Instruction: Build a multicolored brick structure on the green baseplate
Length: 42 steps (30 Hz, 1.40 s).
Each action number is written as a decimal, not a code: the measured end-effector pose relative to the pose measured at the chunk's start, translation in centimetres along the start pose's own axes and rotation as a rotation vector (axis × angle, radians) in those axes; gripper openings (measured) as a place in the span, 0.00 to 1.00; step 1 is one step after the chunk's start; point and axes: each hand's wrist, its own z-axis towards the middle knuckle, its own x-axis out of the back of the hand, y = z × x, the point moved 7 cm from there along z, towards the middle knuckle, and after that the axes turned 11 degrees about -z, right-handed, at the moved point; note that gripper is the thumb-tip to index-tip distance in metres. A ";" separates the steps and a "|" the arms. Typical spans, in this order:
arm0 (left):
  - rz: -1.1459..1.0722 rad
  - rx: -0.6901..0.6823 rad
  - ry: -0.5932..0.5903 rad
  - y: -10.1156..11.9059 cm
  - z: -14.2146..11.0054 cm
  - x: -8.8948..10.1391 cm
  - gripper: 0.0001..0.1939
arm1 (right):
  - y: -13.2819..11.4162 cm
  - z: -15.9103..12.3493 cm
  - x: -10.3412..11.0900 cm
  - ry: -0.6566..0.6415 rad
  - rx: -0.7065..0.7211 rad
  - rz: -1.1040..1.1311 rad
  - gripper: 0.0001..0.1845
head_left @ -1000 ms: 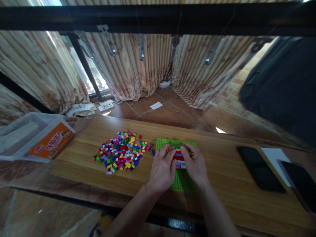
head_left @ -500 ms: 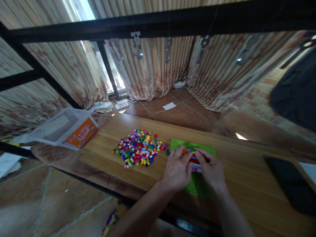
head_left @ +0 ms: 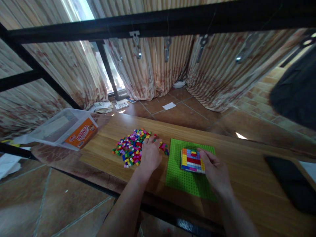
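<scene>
My left hand (head_left: 151,154) reaches over the right side of a pile of small coloured building bricks (head_left: 129,146). Its fingers point down among the bricks, slightly apart, and the hand hides part of the pile. A flat multicoloured brick build (head_left: 193,161), with yellow, red, white and blue rows, sits over the green studded baseplate (head_left: 176,177). My right hand (head_left: 214,168) grips the build's right edge, its thumb and index finger near the top right corner. The other right fingers are partly hidden.
A clear plastic tub (head_left: 59,126) with an orange label stands at the table's left end. A dark phone-like slab (head_left: 291,184) lies on the right of the wooden table (head_left: 242,164). A black bar (head_left: 158,24) runs across above the table.
My left hand has left the brick build and moved left to the brick pile. My right hand stays at the build, which now shows more fully.
</scene>
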 end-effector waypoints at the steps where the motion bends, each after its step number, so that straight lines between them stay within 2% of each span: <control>1: 0.021 -0.005 -0.014 0.0 -0.1 0.0 0.26 | -0.1 0.0 0.0 0.006 0.013 -0.026 0.28; 4: 0.049 -0.032 -0.047 0.6 -0.4 -0.3 0.26 | -0.1 0.1 0.2 0.032 0.047 -0.096 0.28; 8: 0.050 -0.037 -0.070 1.1 -0.4 -0.8 0.20 | -0.1 0.3 0.3 0.028 0.084 -0.121 0.27; 13: 0.023 -0.012 -0.043 0.8 -0.1 -0.7 0.11 | -0.2 0.3 0.2 0.021 0.093 -0.141 0.26; 17: -0.010 -0.035 -0.011 0.7 0.1 0.0 0.10 | -0.7 0.1 0.5 0.061 0.110 -0.164 0.24; 20: -0.162 -0.111 0.020 1.2 0.2 0.6 0.10 | -2.1 -0.6 1.6 0.210 0.219 -0.173 0.22; 23: -0.426 -0.163 -0.047 2.5 -0.1 0.4 0.10 | -4.0 -1.9 2.0 0.281 0.359 -0.108 0.18; 28: -0.822 -0.207 -0.200 6.0 -1.5 -0.8 0.11 | -5.9 -3.5 -0.3 0.072 0.427 0.029 0.13; 31: -0.961 -0.195 -0.222 7.3 -2.3 -1.2 0.12 | -6.2 -3.8 -0.8 0.033 0.444 0.089 0.09; 36: -1.142 -0.069 -0.222 7.4 -2.6 -2.0 0.07 | -6.0 -4.0 -0.4 0.010 0.419 0.132 0.07; 42: -1.357 0.123 -0.269 7.4 -2.6 -3.2 0.07 | -5.0 -3.3 0.3 -0.112 0.282 0.211 0.08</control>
